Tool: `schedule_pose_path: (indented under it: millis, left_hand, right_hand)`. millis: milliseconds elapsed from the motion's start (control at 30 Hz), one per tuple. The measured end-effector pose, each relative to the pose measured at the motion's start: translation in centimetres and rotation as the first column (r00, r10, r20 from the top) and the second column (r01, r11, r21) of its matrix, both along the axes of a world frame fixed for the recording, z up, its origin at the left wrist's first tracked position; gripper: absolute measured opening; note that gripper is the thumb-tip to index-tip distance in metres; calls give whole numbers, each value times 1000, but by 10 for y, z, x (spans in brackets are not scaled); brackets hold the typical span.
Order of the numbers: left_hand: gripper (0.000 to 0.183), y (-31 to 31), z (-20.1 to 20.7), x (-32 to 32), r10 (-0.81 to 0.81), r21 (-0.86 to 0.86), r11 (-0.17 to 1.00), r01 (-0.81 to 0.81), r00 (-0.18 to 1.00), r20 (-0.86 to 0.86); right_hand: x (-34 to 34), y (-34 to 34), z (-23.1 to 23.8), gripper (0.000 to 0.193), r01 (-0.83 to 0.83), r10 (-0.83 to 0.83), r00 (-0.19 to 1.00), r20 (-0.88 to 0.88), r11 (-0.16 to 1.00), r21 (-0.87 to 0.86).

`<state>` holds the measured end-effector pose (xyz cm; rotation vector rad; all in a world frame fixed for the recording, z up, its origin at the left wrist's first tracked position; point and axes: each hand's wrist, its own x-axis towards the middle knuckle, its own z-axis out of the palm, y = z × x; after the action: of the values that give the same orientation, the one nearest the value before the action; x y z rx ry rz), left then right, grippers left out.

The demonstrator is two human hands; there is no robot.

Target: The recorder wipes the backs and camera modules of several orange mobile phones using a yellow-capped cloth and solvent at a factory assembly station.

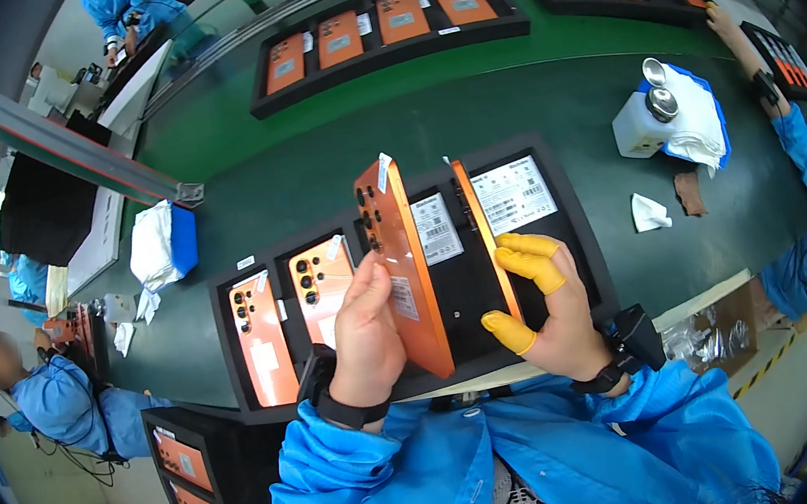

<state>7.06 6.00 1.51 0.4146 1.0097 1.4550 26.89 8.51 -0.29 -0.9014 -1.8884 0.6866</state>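
- My left grip (366,342) pinches the edge of an orange phone (419,295), tilted up above the black tray (577,231).
- My right grip (558,319), thumb and fingers capped in yellow, holds a second phone (484,237) edge-on over the tray's right part.
- Left in the tray lie a third phone (268,354) and a fourth phone (332,286).
- A white bottle (638,127) stands farther right on the green bench (350,143).

A dark green table (313,167) holds a black tray (582,250). On the left sits a blue box (184,241); on the right, a white bottle (638,129), another blue box (723,140), a white scrap (651,213) and a brown scrap (689,194), maybe cloth.
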Motion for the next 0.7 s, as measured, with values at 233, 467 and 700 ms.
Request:
schedule_pose_path:
  millis: [233,467,700]
  left_hand:
    - [33,-2,0,-3,-100,26,995,99,994,51]
    - [30,-2,7,-2,-68,-31,997,72,991,118]
    - [30,-5,13,-10,45,-93,996,-3,893,448]
  right_hand:
    - [0,-2,0,53,2,-2,1000,-19,1000,-21]
    - [0,-3,-1,68,-47,11,991,-132,961,-272]
    - [30,27,42,33,-441,-397,678,-619,455,-774]
